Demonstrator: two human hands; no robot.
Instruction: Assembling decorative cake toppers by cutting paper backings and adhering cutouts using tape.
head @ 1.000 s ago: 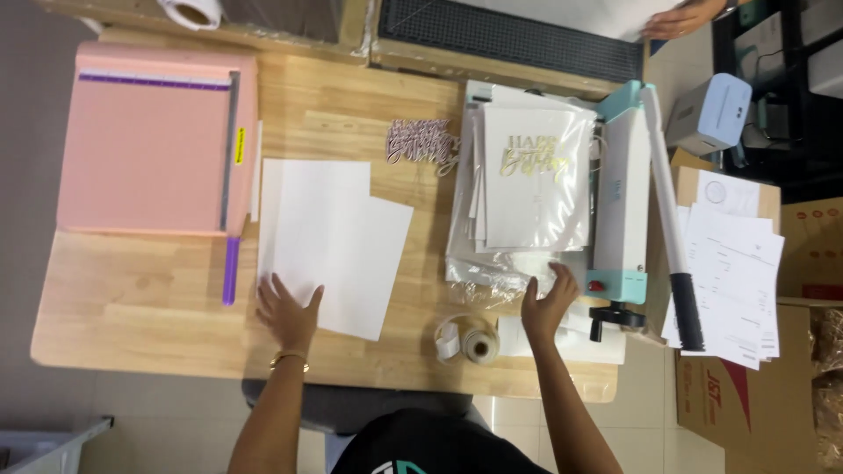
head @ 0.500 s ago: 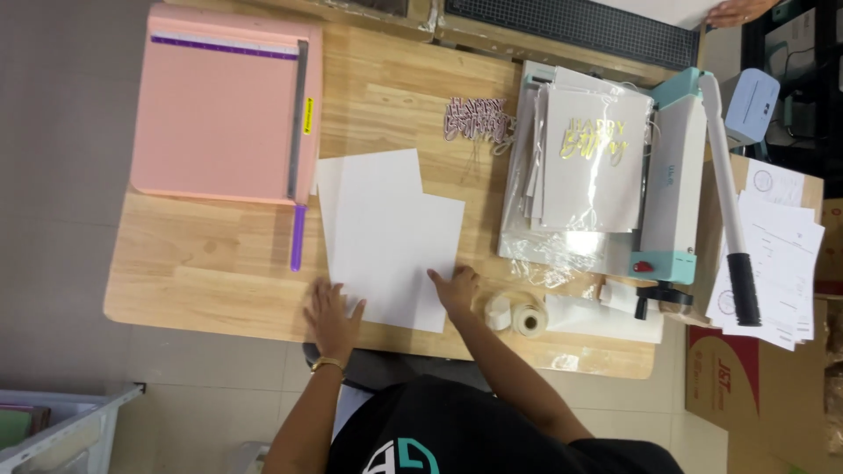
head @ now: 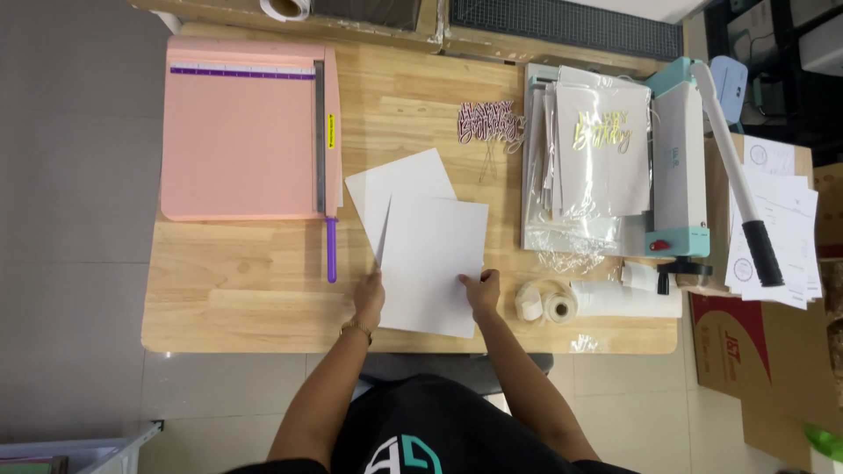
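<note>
Two hands lift a white sheet off a second sheet on a wooden table.

The top white sheet (head: 432,263) is held near the table's front edge, the left hand (head: 370,298) with fingers clamped on its left edge, the right hand (head: 482,290) pinching its right edge. Under it a second white sheet (head: 395,186) lies skewed on the wooden table (head: 237,281). To the left lies a pink paper trimmer (head: 241,132); to the right, a clear bag (head: 571,158) holding white cards, then tape rolls (head: 544,305) and a teal sealing machine (head: 680,167).
</note>
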